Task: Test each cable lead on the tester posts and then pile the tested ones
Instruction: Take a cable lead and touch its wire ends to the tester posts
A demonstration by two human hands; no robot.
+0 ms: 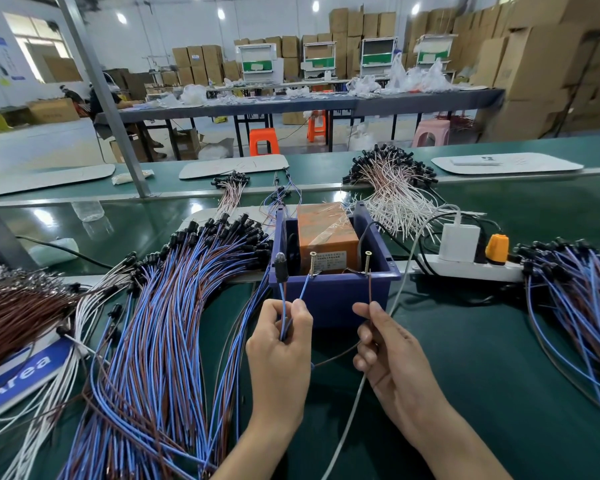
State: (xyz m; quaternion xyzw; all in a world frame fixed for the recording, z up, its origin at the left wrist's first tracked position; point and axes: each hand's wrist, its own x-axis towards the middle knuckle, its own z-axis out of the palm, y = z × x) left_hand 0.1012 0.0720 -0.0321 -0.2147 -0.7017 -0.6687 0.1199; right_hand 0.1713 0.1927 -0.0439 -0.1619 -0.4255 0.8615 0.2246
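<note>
A blue box (329, 299) holds an orange tester (326, 233) with two screw posts. My left hand (279, 355) pinches the blue wire (303, 289) of one cable lead, its tip against the left screw post (312, 265). The lead's black plug (280, 268) stands up at the box's left corner. My right hand (392, 355) pinches the same lead's brown wire (370, 291), its tip touching the right screw post (367, 263). A large pile of blue and brown leads (160, 334) lies to the left, and another pile of leads (575, 292) to the right.
A white power strip (471, 268) with a white charger and an orange plug sits right of the box. A white cable (354, 410) runs between my arms. White-and-brown leads (395, 188) lie behind the box, dark brown leads (18, 306) at far left. A blue "Area" label (21, 372) lies near the left edge.
</note>
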